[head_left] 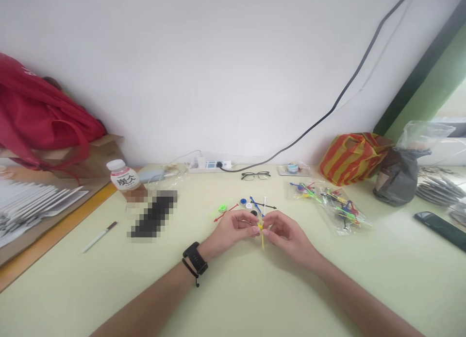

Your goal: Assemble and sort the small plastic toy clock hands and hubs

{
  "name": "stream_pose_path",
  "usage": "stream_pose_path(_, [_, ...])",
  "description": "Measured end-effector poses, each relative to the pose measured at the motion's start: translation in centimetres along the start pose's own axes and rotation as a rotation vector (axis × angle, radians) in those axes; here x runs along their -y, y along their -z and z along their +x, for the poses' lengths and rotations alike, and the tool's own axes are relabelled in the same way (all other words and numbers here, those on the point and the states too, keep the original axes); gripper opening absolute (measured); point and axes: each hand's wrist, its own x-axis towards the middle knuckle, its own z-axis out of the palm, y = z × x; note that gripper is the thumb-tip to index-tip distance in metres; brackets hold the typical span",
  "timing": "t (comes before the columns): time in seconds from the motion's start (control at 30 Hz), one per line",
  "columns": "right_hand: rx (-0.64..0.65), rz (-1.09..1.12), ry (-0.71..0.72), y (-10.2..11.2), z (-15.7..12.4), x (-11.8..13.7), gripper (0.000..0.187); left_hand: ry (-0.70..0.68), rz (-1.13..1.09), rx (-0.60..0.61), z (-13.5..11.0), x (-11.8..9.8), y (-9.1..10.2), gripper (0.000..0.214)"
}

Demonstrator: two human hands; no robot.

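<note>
Over the pale green table (233, 288), both hands meet at a small yellow plastic arrow piece (262, 240), its thin end pointing down toward me. My left hand (236, 228) pinches it from the left between thumb and fingertips. From the right, my right hand (287, 232) grips it in the same way; its upper part is partly covered by my fingers. Just beyond my fingertips lie a red arrow (226, 212), a blue arrow (256, 205), a black arrow (269, 206) and a white stick-like piece (264, 204). Among them are a blue disc (243, 201), a white disc (248, 205) and a green piece (222, 208).
Clear bags of coloured arrows (344, 213) lie to the right, near a striped bag (353, 157) and a phone (446, 230). Glasses (256, 175) and a power strip (207, 166) are at the back. Left are a bottle (125, 179) and a pen (100, 236).
</note>
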Motion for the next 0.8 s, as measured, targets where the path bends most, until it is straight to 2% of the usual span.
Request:
stream_pose_path(0.2, [-0.002,-0.044,0.021,0.10,-0.12,-0.32,0.036,-0.002,0.000,-0.032,0.12,0.12,0.05,0.033])
stream_pose_path(0.27, [-0.031,-0.059,0.033,0.06,-0.24,-0.39,0.046,0.001,-0.015,-0.037,0.14,0.20,0.10,0.033])
stream_pose_path(0.37, [-0.078,-0.045,0.049,-0.02,-0.37,-0.49,0.073,0.004,-0.038,-0.035,0.14,0.36,0.19,0.033])
stream_pose_path(0.4, [-0.095,-0.027,0.050,-0.02,-0.38,-0.52,0.076,0.004,-0.044,-0.033,0.14,0.42,0.21,0.033])
stream_pose_path(0.5, [-0.070,0.009,0.005,0.18,-0.26,-0.60,0.046,0.003,-0.043,-0.038,0.15,0.53,0.25,0.034])
stream_pose_path(0.57, [0.007,0.000,-0.046,0.45,-0.11,-0.58,0.067,0.003,-0.032,-0.050,0.16,0.53,0.25,0.034])
stream_pose_path(0.63, [0.042,-0.015,-0.069,0.66,0.03,-0.46,0.073,0.000,-0.021,-0.058,0.18,0.52,0.26,0.034])
stream_pose_path(0.7, [0.005,-0.017,-0.055,0.70,0.11,-0.26,0.064,0.008,-0.014,-0.060,0.19,0.50,0.26,0.034])
stream_pose_path(0.8, [-0.026,-0.013,-0.011,0.39,0.09,0.04,0.040,0.020,-0.007,-0.053,0.16,0.35,0.19,0.034])
